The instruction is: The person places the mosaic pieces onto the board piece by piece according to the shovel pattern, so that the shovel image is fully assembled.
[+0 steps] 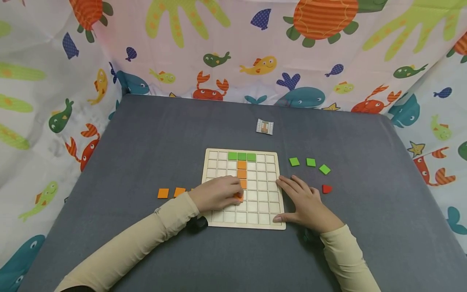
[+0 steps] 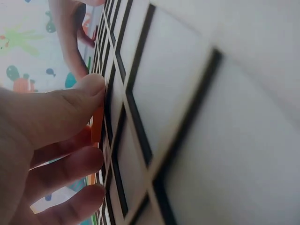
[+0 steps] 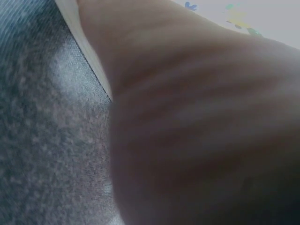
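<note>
A square wooden grid board [image 1: 245, 227] lies on the table. In its top row sit three green tiles [image 1: 242, 156], with a column of three orange tiles [image 1: 241, 174] below the middle one. My left hand [image 1: 215, 194] is over the board and pinches another orange tile [image 1: 239, 198] at the lower end of that column. The left wrist view shows thumb and fingers around this tile [image 2: 97, 124], close against the grid. With its fingers spread, my right hand [image 1: 310, 205] rests on the board's right edge. The right wrist view is mostly filled by that hand's wrist [image 3: 197, 108].
Loose orange tiles [image 1: 163, 193] lie left of the board, partly hidden by my left hand. Three green tiles [image 1: 311, 162] and a red piece [image 1: 326, 189] lie to the right. Behind the board is a small pattern card [image 1: 264, 126]. Printed cloth [image 1: 233, 73] surrounds the grey table [image 1: 164, 129].
</note>
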Available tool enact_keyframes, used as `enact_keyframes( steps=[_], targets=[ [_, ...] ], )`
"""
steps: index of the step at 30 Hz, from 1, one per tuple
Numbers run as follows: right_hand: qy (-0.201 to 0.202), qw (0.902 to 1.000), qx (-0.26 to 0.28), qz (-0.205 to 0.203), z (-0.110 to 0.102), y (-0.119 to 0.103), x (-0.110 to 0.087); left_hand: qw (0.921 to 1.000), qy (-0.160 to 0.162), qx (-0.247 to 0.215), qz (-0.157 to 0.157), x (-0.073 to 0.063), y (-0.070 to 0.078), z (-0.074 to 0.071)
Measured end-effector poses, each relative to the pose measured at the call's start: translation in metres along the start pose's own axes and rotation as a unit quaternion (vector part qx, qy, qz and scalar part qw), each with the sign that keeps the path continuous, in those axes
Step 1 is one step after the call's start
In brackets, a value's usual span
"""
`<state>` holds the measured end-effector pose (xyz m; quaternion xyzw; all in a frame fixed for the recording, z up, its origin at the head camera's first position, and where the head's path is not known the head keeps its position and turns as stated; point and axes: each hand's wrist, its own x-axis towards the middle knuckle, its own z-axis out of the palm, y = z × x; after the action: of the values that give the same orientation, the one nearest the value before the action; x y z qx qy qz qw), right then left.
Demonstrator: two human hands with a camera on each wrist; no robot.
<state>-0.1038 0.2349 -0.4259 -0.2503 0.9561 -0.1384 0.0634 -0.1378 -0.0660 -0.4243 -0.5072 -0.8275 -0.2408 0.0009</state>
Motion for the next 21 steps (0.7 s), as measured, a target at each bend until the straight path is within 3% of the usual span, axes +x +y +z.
enact_keyframes(
  steps=[7, 21],
  targets=[
    [-0.001, 1.0000, -0.001, 0.000, 0.0000, -0.0003, -0.0001, 0.9995, 0.008, 0.028, -0.006, 0.0067, -0.0005, 0.0045],
    [-0.004, 1.0000, 0.008, 0.004, -0.0012, -0.0012, 0.0001, 0.9989, -0.011, -0.005, -0.046, 0.0106, -0.0035, 0.0021]
  ],
)
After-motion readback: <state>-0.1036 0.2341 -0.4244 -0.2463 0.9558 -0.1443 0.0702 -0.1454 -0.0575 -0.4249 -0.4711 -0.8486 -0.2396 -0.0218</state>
